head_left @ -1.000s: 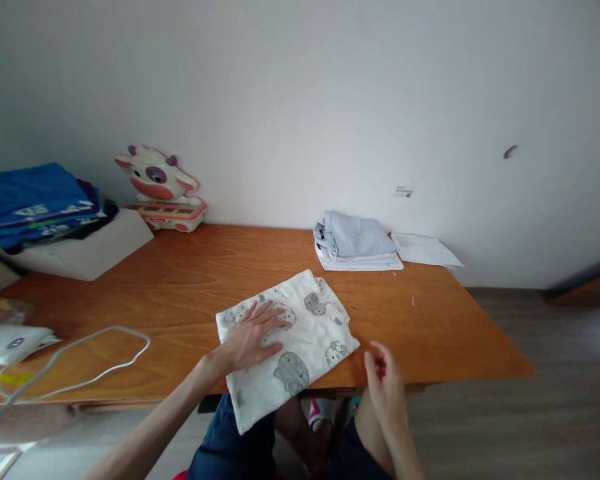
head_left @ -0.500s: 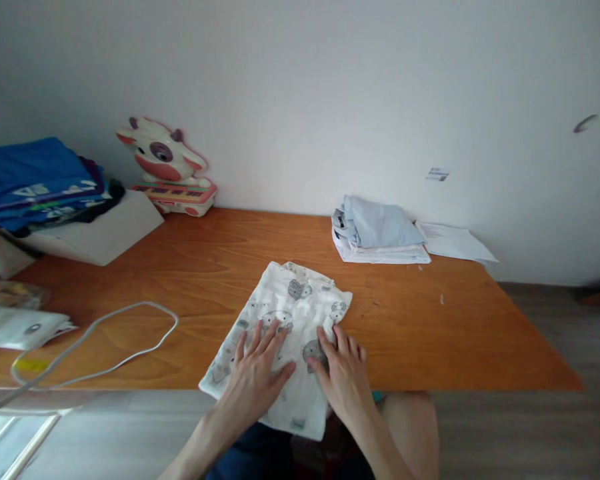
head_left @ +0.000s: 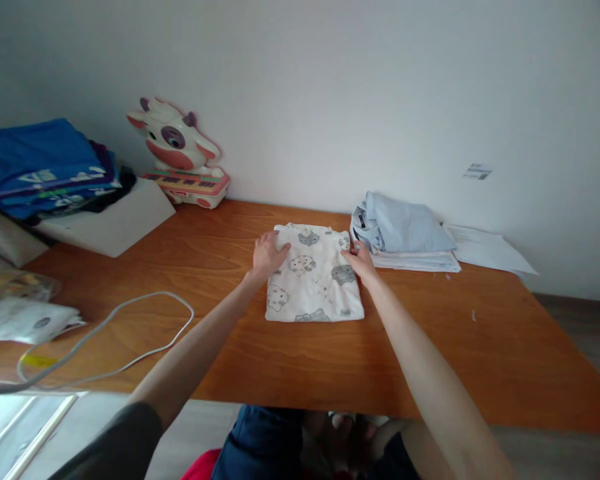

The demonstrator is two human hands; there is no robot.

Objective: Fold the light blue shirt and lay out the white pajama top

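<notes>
Two bare hands flank a folded white cloth (head_left: 313, 280) in the head view; it lies flat on the table (head_left: 430, 353), its top printed with grey animal figures; the left hand (head_left: 269, 255) is at the cloth's far left corner, thumb on top and fingers along the edge; the right hand (head_left: 361, 260) is at its far right side, thumb likewise on top; whether either grip pinches the fabric or merely rests on it, I cannot tell; right of the cloth and close by sits a pale blue folded garment (head_left: 405, 223), with paper sheets (head_left: 490, 248) farther right; left of the cloth lies a looped cord (head_left: 165, 294); beyond its far left corner stands a cow-shaped toy keyboard (head_left: 180, 150).
</notes>
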